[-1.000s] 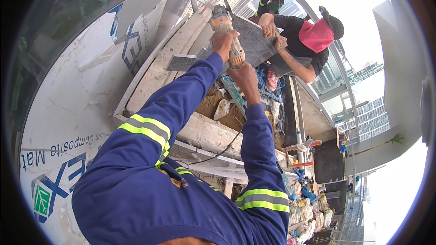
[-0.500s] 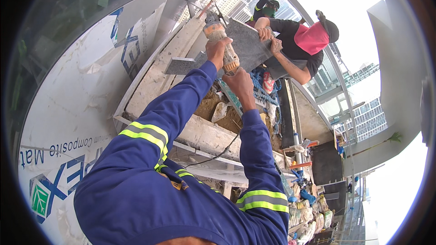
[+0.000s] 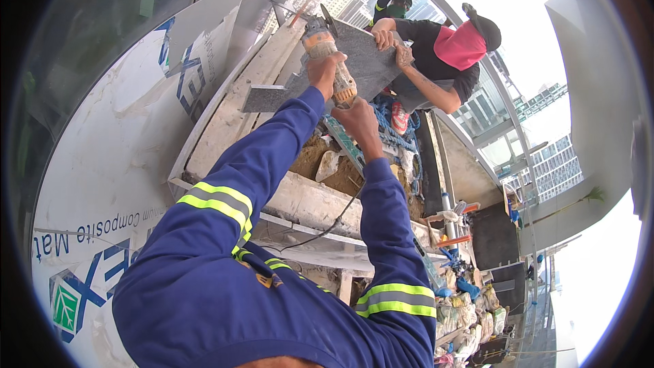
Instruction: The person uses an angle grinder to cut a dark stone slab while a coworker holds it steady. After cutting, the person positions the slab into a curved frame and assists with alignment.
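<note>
My left hand [image 3: 325, 75] is wrapped round the front of a dusty orange and grey angle grinder [image 3: 319, 43], just behind its head. Behind it, my right hand [image 3: 357, 124] grips the grinder's rear end. The thin round disc [image 3: 329, 22] stands on edge at the far end, close to a dark grey stone slab [image 3: 371, 67]; whether it touches cannot be told. A co-worker's hands [image 3: 394, 48] hold the slab's right edge. The slab's lower left part [image 3: 267, 99] reaches out past my left wrist.
A concrete ledge [image 3: 228, 112] runs along the left, beside a large white panel [image 3: 129, 143]. Below the slab lie blue rope [image 3: 395, 138] and rubble [image 3: 328, 165]. A black cable [image 3: 332, 227] trails beneath my arms. Several filled sacks [image 3: 470, 317] are at lower right. A second person [image 3: 398, 7] is farther back.
The co-worker's hands and the slab have shifted a little left, and more of the slab shows left of the grinder. The grinder has moved slightly left and up, still in both my hands.
</note>
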A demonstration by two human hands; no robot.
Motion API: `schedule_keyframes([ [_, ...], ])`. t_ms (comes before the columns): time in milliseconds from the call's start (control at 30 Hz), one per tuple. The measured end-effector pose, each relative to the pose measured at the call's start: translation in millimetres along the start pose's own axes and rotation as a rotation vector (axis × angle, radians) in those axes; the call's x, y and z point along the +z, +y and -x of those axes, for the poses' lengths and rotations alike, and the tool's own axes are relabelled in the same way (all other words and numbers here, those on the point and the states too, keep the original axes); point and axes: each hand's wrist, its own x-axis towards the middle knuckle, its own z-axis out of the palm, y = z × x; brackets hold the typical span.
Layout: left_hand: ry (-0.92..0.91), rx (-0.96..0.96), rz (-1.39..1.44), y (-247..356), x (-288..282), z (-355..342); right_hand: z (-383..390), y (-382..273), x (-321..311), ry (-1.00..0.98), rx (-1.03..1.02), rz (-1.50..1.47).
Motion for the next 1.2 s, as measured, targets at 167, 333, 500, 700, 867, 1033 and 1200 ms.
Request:
schedule_keyframes([
  [167, 0.032, 0.012, -0.044, 0.2, -4.0, -9.4, 3.6, -14.2, -6.3, 0.055, -0.051, 0.052],
  [333, 0.013, -0.005, -0.032, -2.8, -3.8, -14.9, 1.8, -11.1, -4.4, 0.074, -0.066, 0.065],
  [500, 0.035, -0.037, -0.043, -1.8, -1.2, -12.0, -3.1, -6.7, 0.0, -0.025, 0.022, 0.011],
  [700, -0.038, -0.083, 0.052, -5.3, -26.4, -11.9, 14.7, -16.2, 6.4, 0.033, -0.049, 0.117],
  [867, -0.123, -0.098, 0.347, -4.4, -25.8, 4.7, 26.6, -23.7, -10.2, 0.142, -0.152, 0.314],
  [1033, -0.140, -0.141, 0.411, -12.2, -28.4, -5.7, 19.4, -29.4, -20.7, 0.126, -0.207, 0.415],
  [1200, -0.158, -0.167, 0.491, -29.7, -23.7, -8.3, 11.2, -20.6, -24.4, 0.128, -0.215, 0.495],
])
